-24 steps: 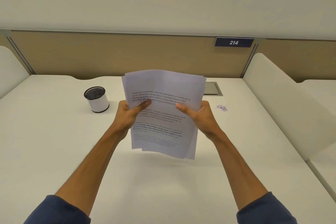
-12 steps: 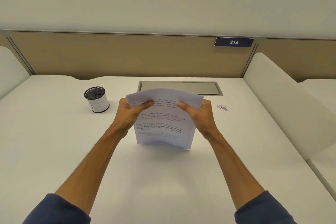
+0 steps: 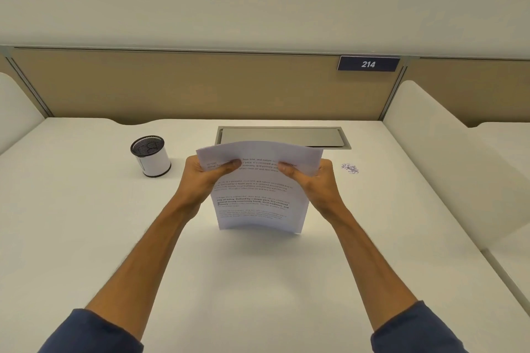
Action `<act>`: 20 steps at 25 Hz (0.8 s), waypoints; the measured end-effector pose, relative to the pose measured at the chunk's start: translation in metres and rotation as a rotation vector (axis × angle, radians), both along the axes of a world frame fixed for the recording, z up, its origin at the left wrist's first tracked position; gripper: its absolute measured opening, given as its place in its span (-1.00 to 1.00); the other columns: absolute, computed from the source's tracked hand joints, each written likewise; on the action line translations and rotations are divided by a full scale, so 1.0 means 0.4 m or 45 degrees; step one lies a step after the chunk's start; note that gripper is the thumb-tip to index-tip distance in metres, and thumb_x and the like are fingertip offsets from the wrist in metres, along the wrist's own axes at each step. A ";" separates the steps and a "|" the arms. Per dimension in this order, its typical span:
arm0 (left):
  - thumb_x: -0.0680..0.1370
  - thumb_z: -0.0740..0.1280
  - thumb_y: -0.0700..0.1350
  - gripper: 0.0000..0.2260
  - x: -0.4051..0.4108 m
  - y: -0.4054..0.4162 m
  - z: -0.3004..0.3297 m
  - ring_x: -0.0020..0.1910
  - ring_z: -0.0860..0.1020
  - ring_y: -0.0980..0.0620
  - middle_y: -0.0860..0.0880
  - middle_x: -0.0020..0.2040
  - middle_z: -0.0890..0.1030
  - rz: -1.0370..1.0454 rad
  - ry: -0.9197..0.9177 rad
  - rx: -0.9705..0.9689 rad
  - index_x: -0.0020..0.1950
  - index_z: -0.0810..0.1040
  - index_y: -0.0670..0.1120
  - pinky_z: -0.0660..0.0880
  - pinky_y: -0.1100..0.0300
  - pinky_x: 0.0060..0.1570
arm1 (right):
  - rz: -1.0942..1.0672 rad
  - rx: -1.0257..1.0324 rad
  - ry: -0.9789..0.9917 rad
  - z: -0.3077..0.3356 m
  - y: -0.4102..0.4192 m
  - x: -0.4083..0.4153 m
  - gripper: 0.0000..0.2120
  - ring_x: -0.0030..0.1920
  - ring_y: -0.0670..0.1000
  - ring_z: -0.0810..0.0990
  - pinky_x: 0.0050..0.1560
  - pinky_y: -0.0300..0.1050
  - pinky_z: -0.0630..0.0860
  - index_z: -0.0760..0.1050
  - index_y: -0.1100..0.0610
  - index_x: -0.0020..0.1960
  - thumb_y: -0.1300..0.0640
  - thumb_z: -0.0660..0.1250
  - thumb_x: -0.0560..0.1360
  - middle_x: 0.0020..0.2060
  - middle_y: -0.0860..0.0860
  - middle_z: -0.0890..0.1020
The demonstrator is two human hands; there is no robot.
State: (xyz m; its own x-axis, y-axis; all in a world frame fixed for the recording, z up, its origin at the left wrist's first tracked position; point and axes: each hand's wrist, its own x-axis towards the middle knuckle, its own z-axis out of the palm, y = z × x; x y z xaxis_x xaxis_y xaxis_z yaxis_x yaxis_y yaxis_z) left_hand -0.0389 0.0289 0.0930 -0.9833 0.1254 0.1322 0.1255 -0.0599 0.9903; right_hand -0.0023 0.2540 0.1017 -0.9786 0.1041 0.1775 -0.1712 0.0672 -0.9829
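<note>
As both arms stretch out over the white desk (image 3: pixel 86 238), navy sleeves showing near the elbows, the person holds a stack of printed sheets (image 3: pixel 259 200) upright at the middle of the desktop. The left hand (image 3: pixel 200 180) grips the stack's upper edge at nine o'clock, thumb (image 3: pixel 229 165) pressed flat across the front page and the other fingers curled out of sight behind it. The right hand (image 3: pixel 318 183) grasps the opposite edge at three o'clock the same way, its thumb lying over the printed lines. Between the two grips the pages bow, the top arching away from the person, and the lower edge appears to rest on the desk with a soft shadow just under it.

From the stack, a white pen cup (image 3: pixel 151 155) with a black mesh rim stands at ten o'clock, well apart from the left hand. A brushed-metal cable hatch (image 3: pixel 282 137) lies flush in the desk at twelve o'clock, its near edge partly hidden by the paper. At two o'clock, near the right hand but not touching it, sits a small scatter of tiny dark bits (image 3: pixel 350 168); what they are I cannot tell. A tan partition (image 3: pixel 186 86) closes the back of the desk, carrying a dark plate (image 3: pixel 368 64) marked 214 at one o'clock, and a white divider (image 3: pixel 447 166) walls off the right side.
</note>
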 end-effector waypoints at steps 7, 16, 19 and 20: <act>0.52 0.42 -0.18 -0.88 0.001 0.009 -0.029 -0.13 0.68 -0.05 0.05 -0.10 0.73 0.080 -0.022 -0.065 0.00 0.68 0.00 0.64 0.01 -0.07 | -0.067 -0.018 -0.020 -0.017 -0.015 -0.002 -0.95 -0.23 -0.02 0.70 -0.15 -0.05 0.66 0.62 -0.03 -0.12 0.12 0.45 0.46 -0.23 -0.10 0.70; 0.37 0.47 -0.04 -0.72 0.003 -0.027 -0.040 -0.07 0.69 -0.05 0.01 -0.01 0.72 -0.019 -0.043 -0.100 0.08 0.67 0.00 0.64 0.08 -0.11 | 0.047 -0.021 -0.038 -0.046 -0.007 -0.003 -0.81 -0.14 0.05 0.71 -0.12 -0.05 0.66 0.64 0.08 0.03 0.15 0.49 0.42 -0.08 0.01 0.72; 0.41 0.51 -0.12 -0.74 0.003 -0.031 -0.078 -0.02 0.68 -0.10 -0.01 0.01 0.72 -0.026 -0.145 -0.086 0.09 0.67 -0.07 0.61 0.04 -0.06 | 0.065 -0.032 -0.104 -0.082 -0.010 0.002 -0.80 -0.11 0.08 0.71 -0.09 -0.03 0.66 0.65 0.14 0.03 0.18 0.50 0.41 -0.07 0.06 0.72; 0.43 0.51 -0.13 -0.75 0.004 -0.029 -0.088 0.01 0.68 -0.13 -0.03 0.02 0.72 -0.024 -0.173 -0.085 0.10 0.67 -0.10 0.62 0.01 -0.04 | 0.063 -0.040 -0.123 -0.091 -0.012 0.005 -0.82 -0.12 0.08 0.71 -0.10 -0.03 0.66 0.65 0.13 0.01 0.18 0.49 0.42 -0.08 0.07 0.73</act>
